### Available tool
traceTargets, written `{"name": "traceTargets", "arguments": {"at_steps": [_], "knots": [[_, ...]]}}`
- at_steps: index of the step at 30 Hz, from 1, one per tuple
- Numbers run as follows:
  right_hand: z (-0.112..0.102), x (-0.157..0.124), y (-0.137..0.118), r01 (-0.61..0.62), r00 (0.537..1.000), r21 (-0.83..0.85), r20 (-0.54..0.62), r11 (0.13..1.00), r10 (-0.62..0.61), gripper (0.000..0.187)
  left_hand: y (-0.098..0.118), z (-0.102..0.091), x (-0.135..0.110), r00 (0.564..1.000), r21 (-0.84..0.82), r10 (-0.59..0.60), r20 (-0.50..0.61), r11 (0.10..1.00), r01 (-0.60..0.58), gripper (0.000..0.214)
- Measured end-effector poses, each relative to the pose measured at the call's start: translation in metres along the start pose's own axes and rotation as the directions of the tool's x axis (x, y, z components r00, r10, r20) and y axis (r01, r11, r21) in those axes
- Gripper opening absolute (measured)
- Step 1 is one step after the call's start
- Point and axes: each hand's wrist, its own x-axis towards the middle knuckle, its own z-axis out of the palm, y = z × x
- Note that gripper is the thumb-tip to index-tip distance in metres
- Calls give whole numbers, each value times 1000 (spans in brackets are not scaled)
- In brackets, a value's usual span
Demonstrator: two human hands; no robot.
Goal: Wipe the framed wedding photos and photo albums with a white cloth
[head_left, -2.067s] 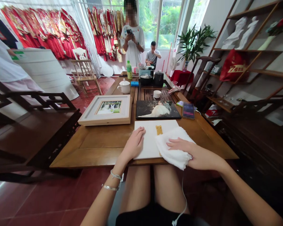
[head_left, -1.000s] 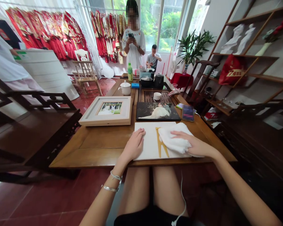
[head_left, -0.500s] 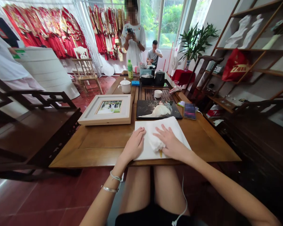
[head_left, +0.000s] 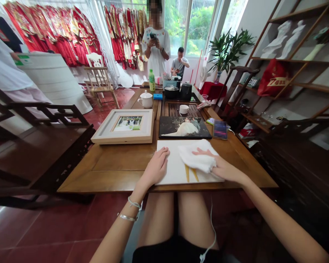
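Note:
A white board (head_left: 172,176) lies flat at the near edge of the wooden table. My left hand (head_left: 157,166) rests on the board's left side, its fingers stretched out and holding nothing. My right hand (head_left: 218,166) has hold of a white cloth (head_left: 193,155) that is pressed on the board's right half. The cloth partly covers the fingers and that part of the board. Two yellow strips (head_left: 187,174) show on the board below the cloth; their upper ends are hidden.
Beyond the board lies a dark photo panel (head_left: 183,128), with a pale picture frame (head_left: 124,128) to its left. A phone (head_left: 220,129) is at the right. Farther back are a lidded white cup (head_left: 146,99), a small bowl (head_left: 184,109) and a standing person (head_left: 156,47).
My right hand has slid the cloth to the right across the board. Two yellow strips now show where only one tip did. My left hand stays in place.

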Motion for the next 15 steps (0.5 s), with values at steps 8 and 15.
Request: {"name": "traceTargets", "arguments": {"at_steps": [8,15], "knots": [[24,60,4,-240,952,-88,-214,967,217,69,-2,1,1,1000,8,7,12,1000,-7,36],[88,24,-92,-111,992,-456,-101,883,73,73,0,-1,1,1000,-31,-2,12,1000,3,34]]}}
